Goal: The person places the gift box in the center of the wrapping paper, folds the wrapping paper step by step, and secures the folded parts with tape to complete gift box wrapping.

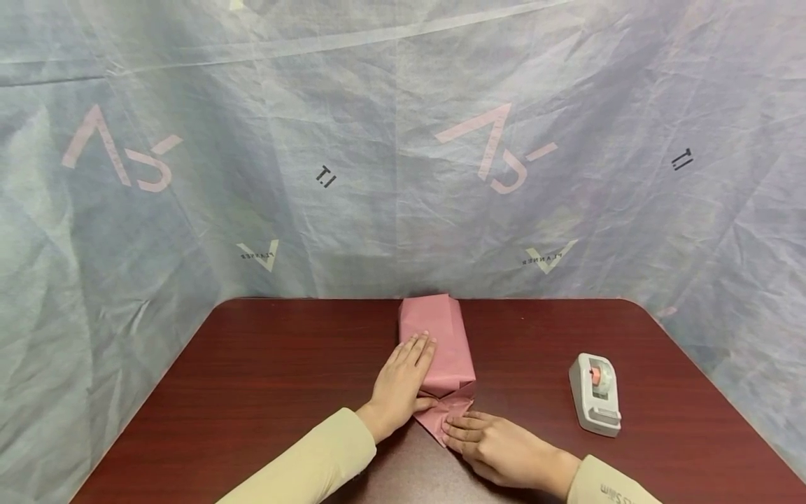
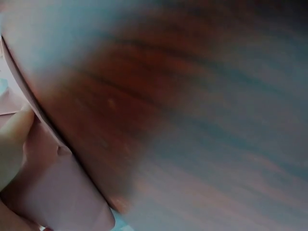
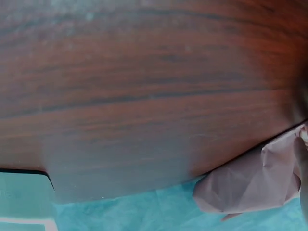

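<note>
A box-shaped package wrapped in pink paper [image 1: 443,353] lies lengthwise on the table, its far end near the back edge. My left hand [image 1: 399,381] rests on its left side with the fingers straight, the thumb touching the folds at the near end. From that end a pointed paper flap [image 1: 434,423] sticks out toward me. The extended fingers of my right hand [image 1: 497,444] press on this flap. In the left wrist view the thumb [image 2: 17,130] lies against the pink paper. The right wrist view catches the package [image 3: 245,185] at its right edge; most of that hand is out of frame.
A white tape dispenser [image 1: 595,395] with a small roll stands on the right of the dark red-brown wooden table [image 1: 264,371]. Grey printed fabric [image 1: 378,210] hangs behind the table and along both sides.
</note>
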